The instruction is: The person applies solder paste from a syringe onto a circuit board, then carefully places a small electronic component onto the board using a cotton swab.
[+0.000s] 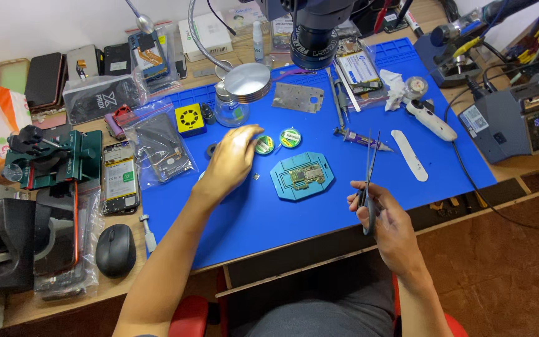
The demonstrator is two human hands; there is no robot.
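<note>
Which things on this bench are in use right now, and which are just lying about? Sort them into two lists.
In use:
- tweezers, held in the right hand
- green solder-wick spool, at the left hand
- circuit board in its teal holder, between the hands

Lying about:
- black mouse
- opened phone
- yellow box
- glass jar
- white tool
</note>
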